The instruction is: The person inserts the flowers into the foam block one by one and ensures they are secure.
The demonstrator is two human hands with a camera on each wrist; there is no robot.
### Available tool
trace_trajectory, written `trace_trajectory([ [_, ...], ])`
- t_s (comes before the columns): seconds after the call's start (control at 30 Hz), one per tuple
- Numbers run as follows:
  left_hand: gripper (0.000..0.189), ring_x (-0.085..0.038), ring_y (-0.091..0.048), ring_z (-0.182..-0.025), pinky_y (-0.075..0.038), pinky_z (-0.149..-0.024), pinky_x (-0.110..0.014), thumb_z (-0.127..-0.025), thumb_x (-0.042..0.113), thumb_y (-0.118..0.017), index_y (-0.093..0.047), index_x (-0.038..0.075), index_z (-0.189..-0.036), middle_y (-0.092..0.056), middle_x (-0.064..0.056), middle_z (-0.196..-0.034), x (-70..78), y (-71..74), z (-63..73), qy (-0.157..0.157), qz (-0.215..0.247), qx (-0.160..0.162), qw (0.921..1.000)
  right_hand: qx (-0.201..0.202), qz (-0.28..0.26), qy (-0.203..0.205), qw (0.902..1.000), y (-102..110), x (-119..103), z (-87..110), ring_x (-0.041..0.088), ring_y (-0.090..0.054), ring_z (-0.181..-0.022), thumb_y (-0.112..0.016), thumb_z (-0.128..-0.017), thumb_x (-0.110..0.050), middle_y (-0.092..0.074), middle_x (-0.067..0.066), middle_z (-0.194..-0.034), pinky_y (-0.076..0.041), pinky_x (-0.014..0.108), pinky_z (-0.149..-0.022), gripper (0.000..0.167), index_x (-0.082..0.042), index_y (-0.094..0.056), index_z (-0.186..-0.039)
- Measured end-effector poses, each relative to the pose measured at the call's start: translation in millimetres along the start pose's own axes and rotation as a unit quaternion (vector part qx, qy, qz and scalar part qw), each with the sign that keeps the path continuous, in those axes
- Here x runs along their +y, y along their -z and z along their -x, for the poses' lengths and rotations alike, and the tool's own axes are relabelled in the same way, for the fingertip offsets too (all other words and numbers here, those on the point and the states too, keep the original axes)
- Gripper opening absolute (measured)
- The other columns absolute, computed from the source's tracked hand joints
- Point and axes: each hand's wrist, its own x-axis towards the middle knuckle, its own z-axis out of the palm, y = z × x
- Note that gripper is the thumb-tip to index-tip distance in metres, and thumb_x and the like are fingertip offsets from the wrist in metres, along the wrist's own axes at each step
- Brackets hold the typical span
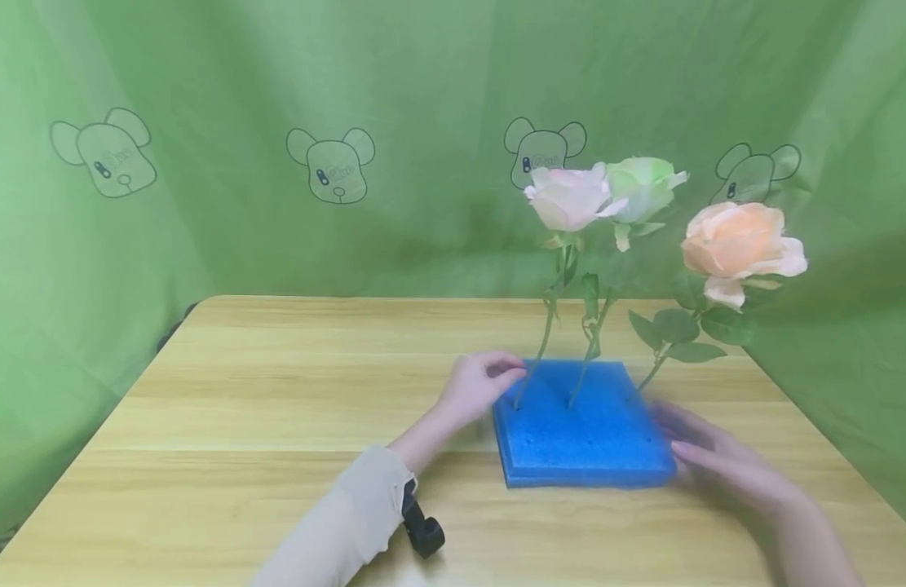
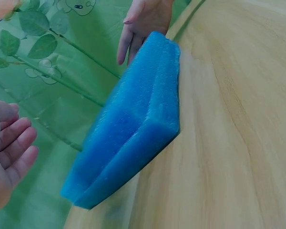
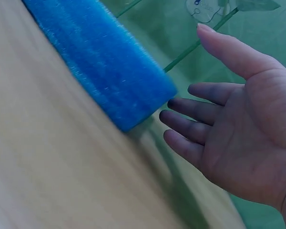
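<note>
A blue foam block lies on the table with three artificial roses standing in its top. The pale pink rose is on the left, the green-white rose in the middle, and the peach rose leans out to the right. My left hand is by the block's back left corner, its fingers loosely bent and holding nothing; the left wrist view shows a gap to the foam. Beside the block's right edge is my right hand, palm turned toward it and fingers extended, the fingertips close to the foam corner.
The wooden table stretches left and in front of the block. Behind it hangs a green curtain printed with bear heads. A black strap dangles from the left sleeve.
</note>
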Motion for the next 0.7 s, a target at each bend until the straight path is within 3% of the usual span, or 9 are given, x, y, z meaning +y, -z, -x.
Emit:
trace_trajectory([
  [0.07, 0.020, -0.014, -0.062, -0.095, -0.050, -0.083, -0.024, -0.089, 0.020, -0.063, -0.068, 0.007, -0.104, -0.068, -0.002, -0.103, 0.1, 7.5, 2.9, 0.006, 0.006, 0.002, 1.0000, -0.002, 0.019, 0.012, 0.9998, 0.4, -5.8, 1.9, -0.005, -0.035, -0.125, -0.033, -0.099, 0.000, -0.024, 0.006, -0.151, -0.037, 0.017, -0.094, 0.055, -0.003, -0.008, -0.148],
  [0.13, 0.020, -0.016, -0.062, -0.095, -0.050, -0.083, -0.025, -0.089, 0.019, -0.063, -0.069, 0.006, -0.103, -0.068, -0.004, -0.103, -0.9, 16.9, 6.2, 0.009, 0.011, 0.011, 0.9998, 0.010, 0.083, 0.017, 0.9964, 1.0, -14.3, 4.6, -0.004, -0.036, -0.125, -0.035, -0.099, -0.002, -0.027, 0.012, -0.149, -0.039, 0.018, -0.093, 0.055, -0.007, -0.012, -0.148],
  [0.2, 0.020, -0.019, -0.063, -0.095, -0.051, -0.083, -0.027, -0.088, 0.018, -0.063, -0.068, 0.005, -0.103, -0.068, -0.006, -0.102, -2.3, 28.3, 10.4, 0.009, 0.012, 0.022, 0.9996, 0.041, 0.179, 0.013, 0.9830, 0.8, -24.5, 7.0, -0.005, -0.037, -0.122, -0.038, -0.098, -0.004, -0.034, 0.014, -0.145, -0.039, 0.017, -0.091, 0.054, -0.012, -0.019, -0.148],
  [0.3, 0.021, -0.023, -0.063, -0.096, -0.051, -0.084, -0.030, -0.088, 0.015, -0.064, -0.068, 0.002, -0.103, -0.068, -0.010, -0.102, -3.3, 49.3, 19.8, 0.004, 0.006, 0.046, 0.9989, 0.066, 0.258, -0.003, 0.9639, -1.1, -41.2, 8.9, -0.008, -0.038, -0.119, -0.041, -0.098, -0.009, -0.039, 0.011, -0.143, -0.041, 0.021, -0.088, 0.052, -0.019, -0.025, -0.147],
  [0.43, 0.020, -0.024, -0.063, -0.094, -0.051, -0.085, -0.034, -0.087, 0.015, -0.064, -0.068, 0.001, -0.102, -0.068, -0.011, -0.100, -5.8, 78.9, 36.9, -0.006, -0.028, 0.075, 0.9968, 0.082, 0.291, -0.001, 0.9532, -11.1, -59.2, 10.8, -0.010, -0.038, -0.116, -0.045, -0.098, -0.011, -0.042, 0.000, -0.141, -0.044, 0.022, -0.085, 0.053, -0.020, -0.027, -0.146],
  [0.53, 0.023, -0.024, -0.063, -0.093, -0.051, -0.085, -0.037, -0.089, 0.018, -0.063, -0.067, 0.002, -0.104, -0.068, -0.010, -0.101, -7.5, 100.2, 51.8, -0.010, -0.070, 0.081, 0.9942, 0.075, 0.296, 0.025, 0.9519, -29.8, -75.7, 9.1, -0.009, -0.039, -0.117, -0.047, -0.096, -0.008, -0.042, -0.004, -0.141, -0.042, 0.020, -0.088, 0.053, -0.020, -0.030, -0.145],
  [0.7, 0.033, -0.027, -0.060, -0.102, -0.048, -0.090, -0.044, -0.092, 0.027, -0.058, -0.063, 0.003, -0.113, -0.065, -0.011, -0.110, -6.7, 132.4, 75.1, 0.009, -0.149, 0.078, 0.9857, 0.035, 0.296, 0.114, 0.9477, -78.2, -110.6, -14.8, -0.001, -0.034, -0.127, -0.053, -0.092, -0.002, -0.042, -0.004, -0.141, -0.029, 0.010, -0.097, 0.053, -0.018, -0.039, -0.141],
])
